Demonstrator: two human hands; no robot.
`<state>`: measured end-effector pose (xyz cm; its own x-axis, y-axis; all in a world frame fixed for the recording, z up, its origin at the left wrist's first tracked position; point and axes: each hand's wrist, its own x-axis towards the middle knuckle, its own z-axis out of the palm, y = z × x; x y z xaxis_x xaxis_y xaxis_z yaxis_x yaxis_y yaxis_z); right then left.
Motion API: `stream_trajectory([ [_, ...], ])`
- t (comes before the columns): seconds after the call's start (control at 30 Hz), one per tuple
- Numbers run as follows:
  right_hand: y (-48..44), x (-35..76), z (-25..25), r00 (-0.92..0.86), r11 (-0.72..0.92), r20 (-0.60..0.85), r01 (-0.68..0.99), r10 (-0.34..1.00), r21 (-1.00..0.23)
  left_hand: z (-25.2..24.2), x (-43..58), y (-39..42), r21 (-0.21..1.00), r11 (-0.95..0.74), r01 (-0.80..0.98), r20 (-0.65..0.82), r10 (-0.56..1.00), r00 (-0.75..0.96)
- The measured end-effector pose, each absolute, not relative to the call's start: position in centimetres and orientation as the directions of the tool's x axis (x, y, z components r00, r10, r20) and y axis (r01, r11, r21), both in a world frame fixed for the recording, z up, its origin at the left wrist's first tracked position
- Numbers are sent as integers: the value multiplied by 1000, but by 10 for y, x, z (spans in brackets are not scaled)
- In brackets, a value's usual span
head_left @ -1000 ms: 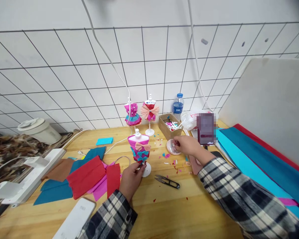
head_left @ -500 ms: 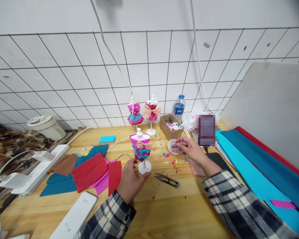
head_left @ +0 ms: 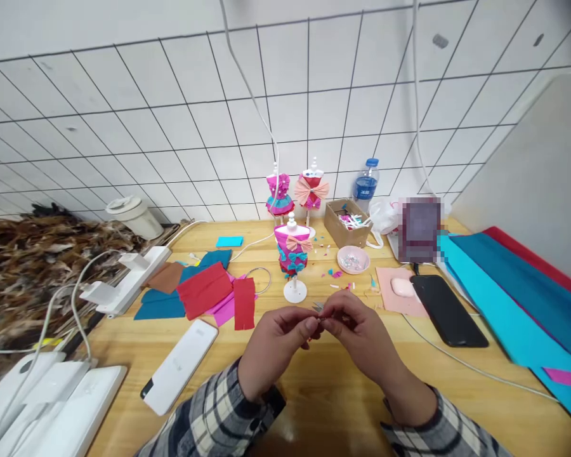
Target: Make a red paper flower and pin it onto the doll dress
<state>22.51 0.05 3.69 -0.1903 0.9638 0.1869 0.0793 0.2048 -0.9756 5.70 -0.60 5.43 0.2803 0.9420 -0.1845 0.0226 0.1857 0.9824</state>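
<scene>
My left hand [head_left: 285, 336] and my right hand [head_left: 354, 327] meet above the near part of the table, fingertips pinched together. Whatever lies between them is too small to make out. The pointed silver tips of the thread snips [head_left: 318, 306] show just behind my fingers; the rest is hidden. Beyond my hands a miniature dress form [head_left: 292, 257] stands upright on its round white base, dressed in magenta with blue bows and a peach bow. To its right is a small pink dish [head_left: 353, 260] with tiny shiny pieces in it.
Two more dressed forms [head_left: 280, 193] stand by the tiled wall. A cardboard box [head_left: 347, 230] and a water bottle [head_left: 365, 184] are at back right. Crepe paper pieces [head_left: 204, 291] and a white phone [head_left: 179, 367] lie left; a black phone [head_left: 450, 311] and blue sheets lie right.
My left hand has let go of the dress form's base, and my right hand has left the pink dish. Both have come together in front of the form. The view has shifted.
</scene>
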Motion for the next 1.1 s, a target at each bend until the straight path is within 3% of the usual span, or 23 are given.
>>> stream_trajectory([
  [0.27, -14, 213, 29, -38, 234, 232, 74, 972, -969, 55, 51, -14, 952, 278, -129, -250, 948, 197],
  [0.4, -3, 214, 8, -73, 219, 206, 290, 976, -932, 50, 44, -14, 891, 366, -268, -341, 930, 137],
  [0.53, 20, 220, -17, -213, 276, 182, 600, 960, -751, 43, 38, -15, 814, 448, -370, -427, 893, 141],
  [0.63, 28, 221, -25, -302, 323, 128, 792, 945, -518, 40, 36, -17, 796, 471, -381, -454, 880, 139],
  [0.7, 29, 221, -26, -339, 347, 89, 855, 936, -385, 39, 37, -19, 789, 480, -383, -460, 875, 148],
  [0.77, 26, 220, -22, -360, 365, 80, 871, 930, -329, 40, 37, -21, 792, 480, -378, -450, 876, 172],
  [0.87, 17, 220, -8, -348, 394, 187, 843, 919, -367, 42, 38, -24, 818, 459, -347, -416, 888, 195],
  [1.0, -4, 213, 18, -205, 493, 491, 649, 847, -580, 46, 43, -28, 854, 406, -324, -374, 914, 159],
  [1.1, -16, 206, 31, -136, 567, 613, 570, 779, -594, 48, 49, -29, 866, 385, -318, -358, 923, 142],
])
